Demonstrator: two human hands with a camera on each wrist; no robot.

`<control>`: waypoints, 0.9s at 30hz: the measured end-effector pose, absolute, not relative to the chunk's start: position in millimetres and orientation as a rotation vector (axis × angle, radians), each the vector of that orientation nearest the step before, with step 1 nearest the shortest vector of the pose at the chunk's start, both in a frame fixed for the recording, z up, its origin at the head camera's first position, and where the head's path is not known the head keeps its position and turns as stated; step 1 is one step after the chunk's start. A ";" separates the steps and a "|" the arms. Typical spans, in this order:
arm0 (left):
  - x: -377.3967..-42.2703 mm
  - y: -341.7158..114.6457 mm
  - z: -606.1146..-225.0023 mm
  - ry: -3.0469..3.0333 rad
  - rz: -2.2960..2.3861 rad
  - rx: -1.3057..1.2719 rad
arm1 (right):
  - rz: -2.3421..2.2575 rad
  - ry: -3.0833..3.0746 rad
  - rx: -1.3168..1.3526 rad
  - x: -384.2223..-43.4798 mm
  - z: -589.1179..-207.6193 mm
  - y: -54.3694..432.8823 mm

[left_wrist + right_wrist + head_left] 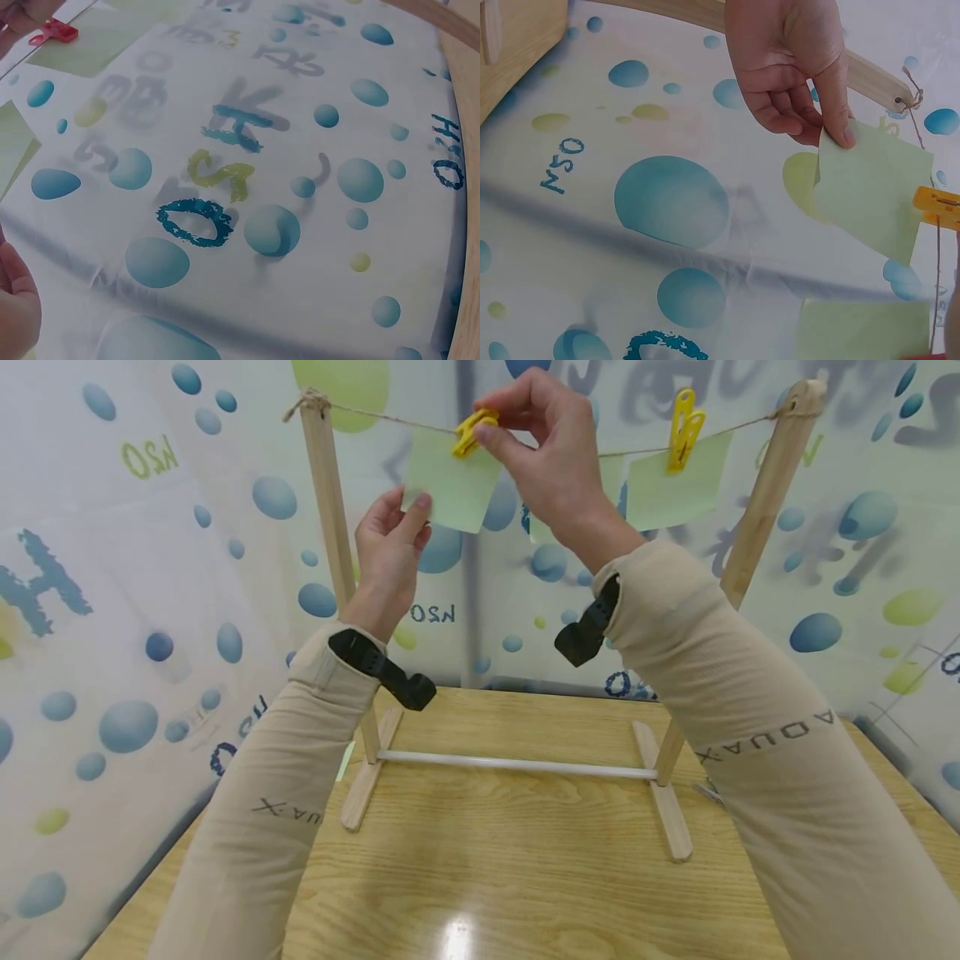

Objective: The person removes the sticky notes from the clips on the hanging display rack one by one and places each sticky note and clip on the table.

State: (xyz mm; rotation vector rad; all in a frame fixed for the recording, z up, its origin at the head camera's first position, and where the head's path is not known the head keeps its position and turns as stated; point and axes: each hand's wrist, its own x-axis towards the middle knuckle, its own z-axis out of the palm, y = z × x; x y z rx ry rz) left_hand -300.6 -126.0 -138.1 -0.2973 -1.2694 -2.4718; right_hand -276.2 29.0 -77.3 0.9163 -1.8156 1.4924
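A pale green paper sheet (448,485) hangs at the left part of a twine line (386,417). My left hand (388,556) pinches its lower left corner between thumb and fingers. At the sheet's top edge my right hand (558,460) pinches a yellow clothespin (467,439) that sits over the line and paper. Another green sheet (866,330) hangs in the middle, mostly hidden by my right hand in the head view; a red clothespin (56,31) is on it. Farther right, a yellow clothespin (681,439) holds a third green sheet (667,489).
Two wooden posts (322,477) carry the twine, with flat wooden feet (663,802) and a white crossbar (517,765) on the wooden table (487,877). A patterned curtain (225,693) stands behind. Part of a metal item (708,793) shows beside the right foot.
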 end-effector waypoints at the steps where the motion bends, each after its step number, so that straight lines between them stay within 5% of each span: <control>1: -300.6 -125.9 -138.2 -1.268 -2.473 -0.295 | 1.492 -1.809 0.913 -276.2 -77.1 28.9; 27: -292.2 -138.3 -149.7 -1.324 -2.472 -0.319 | 1.566 -1.768 1.025 -251.7 -75.7 38.2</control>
